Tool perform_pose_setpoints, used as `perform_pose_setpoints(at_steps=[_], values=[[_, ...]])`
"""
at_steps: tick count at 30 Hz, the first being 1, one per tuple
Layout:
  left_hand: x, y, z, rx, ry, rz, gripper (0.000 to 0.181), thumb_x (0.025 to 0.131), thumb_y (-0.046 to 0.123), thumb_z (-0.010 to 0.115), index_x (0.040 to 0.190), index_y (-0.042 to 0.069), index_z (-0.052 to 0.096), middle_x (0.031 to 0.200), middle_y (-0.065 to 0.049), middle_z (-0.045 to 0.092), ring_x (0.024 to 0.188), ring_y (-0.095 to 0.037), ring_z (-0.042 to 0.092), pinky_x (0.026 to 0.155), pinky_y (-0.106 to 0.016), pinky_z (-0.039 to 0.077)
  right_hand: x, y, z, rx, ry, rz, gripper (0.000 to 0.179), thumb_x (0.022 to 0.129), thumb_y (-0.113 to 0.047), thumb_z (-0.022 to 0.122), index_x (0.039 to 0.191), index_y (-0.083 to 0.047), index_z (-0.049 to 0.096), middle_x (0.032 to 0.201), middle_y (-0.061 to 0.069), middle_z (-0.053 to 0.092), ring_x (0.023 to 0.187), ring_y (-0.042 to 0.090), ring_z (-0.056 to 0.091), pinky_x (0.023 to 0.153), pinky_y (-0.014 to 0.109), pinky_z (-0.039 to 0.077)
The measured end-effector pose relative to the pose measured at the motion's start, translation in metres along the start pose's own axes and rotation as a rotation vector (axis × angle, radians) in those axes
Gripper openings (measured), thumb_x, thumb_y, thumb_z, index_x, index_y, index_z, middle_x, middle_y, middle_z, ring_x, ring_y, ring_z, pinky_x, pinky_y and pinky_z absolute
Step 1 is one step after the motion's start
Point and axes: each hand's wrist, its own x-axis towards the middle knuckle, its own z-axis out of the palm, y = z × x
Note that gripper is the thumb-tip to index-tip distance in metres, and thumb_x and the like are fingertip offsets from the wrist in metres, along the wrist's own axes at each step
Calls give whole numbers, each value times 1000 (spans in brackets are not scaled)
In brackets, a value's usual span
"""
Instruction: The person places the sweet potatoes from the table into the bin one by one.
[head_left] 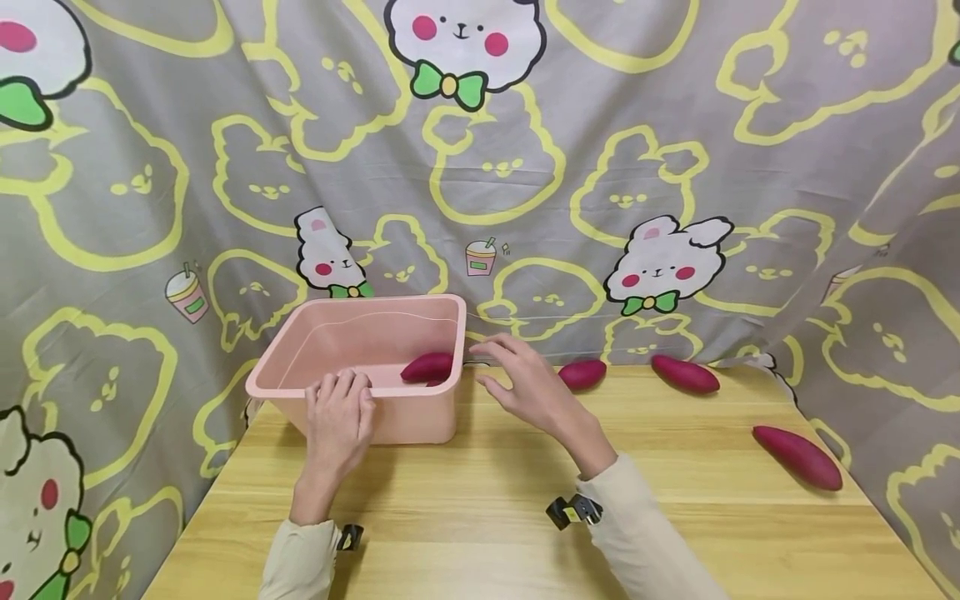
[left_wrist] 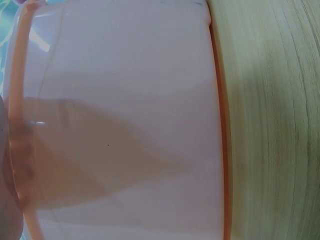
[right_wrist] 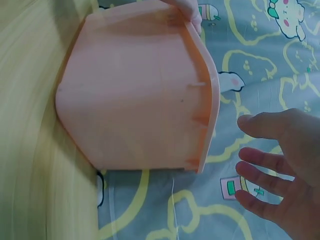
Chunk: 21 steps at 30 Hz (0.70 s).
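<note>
A pink plastic bin (head_left: pixel 408 417) stands at the back left of the wooden table. My left hand (head_left: pixel 337 421) grips its near rim, fingers curled over the edge; the left wrist view shows the bin's outer wall (left_wrist: pixel 125 110) close up. Inside, at the right end, lies a purple-red sweet potato (head_left: pixel 427 367), partly hidden by the rim. Just right of the bin, my right hand (head_left: pixel 528 387) is raised with fingers spread and holds nothing. Behind its wrist rests another sweet potato (head_left: pixel 583 376), partly covered by the hand in the head view.
Farther right on the table lie two more sweet potatoes, one (head_left: pixel 685 374) near the back edge and one (head_left: pixel 798 457) near the right edge. A grey patterned curtain (head_left: pixel 525 192) hangs right behind the wooden table (head_left: pixel 465 533) and along its sides.
</note>
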Motion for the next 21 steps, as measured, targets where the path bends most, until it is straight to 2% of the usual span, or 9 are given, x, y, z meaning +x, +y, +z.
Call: perform_pose_setpoints(at_steps=[17,21], values=[[-1,0,0,12,-1,-7,33,102,25,30,92,6,56,91,-13,55,88,-40,49,87,-57,34,-34,41,-15,-32,-5,81,44,90,-14,79,132,-11,65,131,9,63,123,27,57,102,47,49],[0,1,1,11,-5,-2,33,103,26,30,93,6,56,92,-13,55,89,-40,49,87,-57,33,-42,55,-19,-34,-5,110,44,90,-14,78,132,-12,65,131,9,63,118,28,56,98,50,49]])
